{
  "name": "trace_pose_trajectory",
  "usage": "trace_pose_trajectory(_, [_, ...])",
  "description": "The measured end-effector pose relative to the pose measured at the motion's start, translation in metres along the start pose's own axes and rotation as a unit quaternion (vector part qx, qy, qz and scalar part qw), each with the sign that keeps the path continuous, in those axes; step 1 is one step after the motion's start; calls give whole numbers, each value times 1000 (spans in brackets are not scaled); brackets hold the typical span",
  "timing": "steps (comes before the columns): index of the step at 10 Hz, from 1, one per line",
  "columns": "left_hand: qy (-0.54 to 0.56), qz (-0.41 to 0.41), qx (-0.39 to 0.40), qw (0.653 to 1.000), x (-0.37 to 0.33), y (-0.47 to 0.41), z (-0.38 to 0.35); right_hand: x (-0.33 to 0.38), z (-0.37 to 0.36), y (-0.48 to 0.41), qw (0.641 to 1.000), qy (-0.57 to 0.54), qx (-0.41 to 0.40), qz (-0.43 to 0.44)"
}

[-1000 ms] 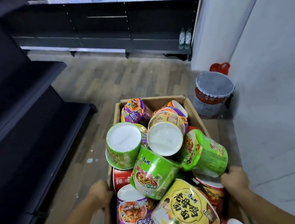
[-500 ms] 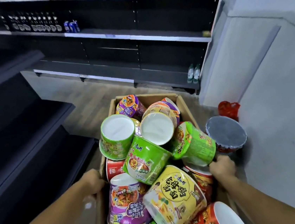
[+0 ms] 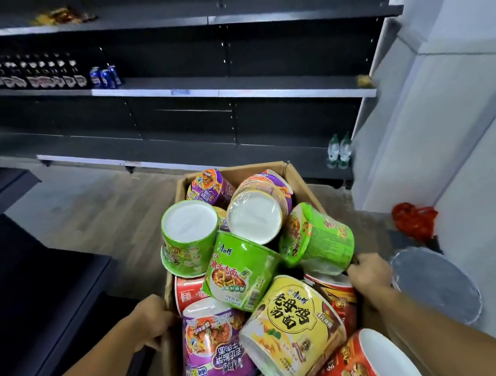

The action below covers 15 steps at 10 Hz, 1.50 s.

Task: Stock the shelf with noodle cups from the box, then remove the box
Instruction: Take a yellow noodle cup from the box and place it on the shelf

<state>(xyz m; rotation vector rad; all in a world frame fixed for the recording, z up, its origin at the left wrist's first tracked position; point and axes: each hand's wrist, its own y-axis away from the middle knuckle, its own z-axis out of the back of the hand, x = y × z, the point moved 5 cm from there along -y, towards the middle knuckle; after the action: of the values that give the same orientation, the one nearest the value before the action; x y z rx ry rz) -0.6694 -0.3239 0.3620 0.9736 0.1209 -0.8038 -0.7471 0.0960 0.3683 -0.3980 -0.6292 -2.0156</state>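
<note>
A cardboard box [image 3: 288, 169] heaped with several noodle cups is held up in front of me. My left hand [image 3: 152, 321] grips its left wall and my right hand [image 3: 369, 273] grips its right wall. On top lie green cups [image 3: 189, 236], a yellow cup [image 3: 290, 328], a purple cup [image 3: 215, 346] and red ones [image 3: 353, 364]. Ahead stands a dark shelf unit [image 3: 229, 88] with mostly bare boards.
Dark bottles [image 3: 27, 75] and blue cans [image 3: 104, 77] stand on a far shelf at the left. Two green bottles [image 3: 340, 151] sit on the bottom board. A grey-lidded bin [image 3: 437, 283] and a red bag [image 3: 414, 220] lie by the right wall. Another dark shelf [image 3: 34, 274] runs along the left.
The box has risen off the floor with both hands on its sides. The view has tilted up, showing more of the far shelves.
</note>
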Motion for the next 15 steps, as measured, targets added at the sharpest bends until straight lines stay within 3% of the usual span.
trace_pose_trajectory(5, [90, 78, -17, 993, -136, -238, 123, 260, -91, -276, 995, 32, 71, 58])
trace_pose_trajectory(7, [128, 108, -18, 986, -168, -341, 179, 377, -142, -366, 986, 76, 88, 121])
trace_pose_trajectory(10, [86, 140, -59, 985, -202, -515, 299, 567, -247, -481, 972, 99, 106, 184])
trace_pose_trajectory(12, [84, 175, -109, 975, -187, -624, 355, 668, -337, -560, 966, 111, 106, 207])
trace_pose_trajectory(13, [78, 195, -122, 970, -95, -738, 347, 715, -386, -596, 960, 102, 132, 223])
trace_pose_trajectory(14, [95, 226, -142, 959, -56, -796, 348, 764, -438, -632, 949, 104, 160, 250])
trace_pose_trajectory(15, [123, 287, -132, 941, -80, -796, 355, 806, -491, -662, 936, 121, 180, 275])
